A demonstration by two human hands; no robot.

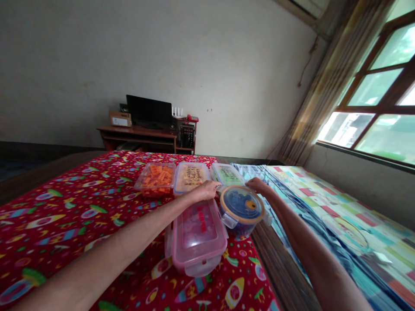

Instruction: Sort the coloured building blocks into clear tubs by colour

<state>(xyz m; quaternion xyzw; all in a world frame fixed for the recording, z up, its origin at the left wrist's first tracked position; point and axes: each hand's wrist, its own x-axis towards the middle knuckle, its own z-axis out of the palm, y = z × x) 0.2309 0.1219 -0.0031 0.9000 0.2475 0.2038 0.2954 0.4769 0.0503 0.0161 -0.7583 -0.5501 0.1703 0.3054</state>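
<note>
My left hand [209, 190] is closed at the near left corner of a food container with a pale green lid [228, 173]. At that container's near right corner is my right hand [258, 185], its fingers curled in against the side. The fingertips of both hands are partly hidden. Just in front of them stands a round container [242, 205] with a clear lid, an orange rim and blue contents. Below my left forearm lies a pink-lidded rectangular container [199, 235] with its side clips hanging loose.
Left of the green lid are a container with a blue-edged lid and dark writing [192, 175] and an uncovered tub of orange building bricks [157, 177]. A red patterned cloth [81, 216] lies beneath them. Beyond stands a desk [139, 133] with a monitor [149, 111].
</note>
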